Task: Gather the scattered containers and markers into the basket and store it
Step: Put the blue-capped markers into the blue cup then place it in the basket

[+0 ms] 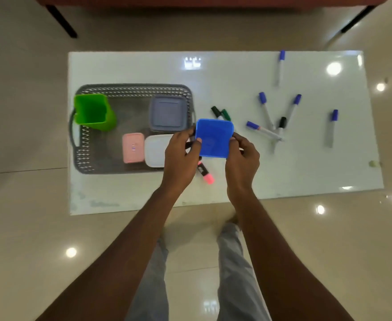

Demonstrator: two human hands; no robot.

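A blue square container [213, 137] is held above the white table between my left hand [181, 156] and my right hand [242, 158], just right of the grey basket [93, 163]. Inside the basket stand a green cup [93, 112], a grey lidded box [168, 112], a pink box [133, 147] and a white box [154, 150]. A pink highlighter [206, 173] lies under my hands. Black and green markers [220, 113] lie behind the blue container. Several blue-capped markers [265, 110] are scattered to the right.
The white table [236, 84] sits low on a glossy tiled floor. A dark-legged piece of furniture [60, 19] stands beyond it. A lone marker [280, 66] lies near the far right, another marker [331, 128] near the right edge. My legs are below.
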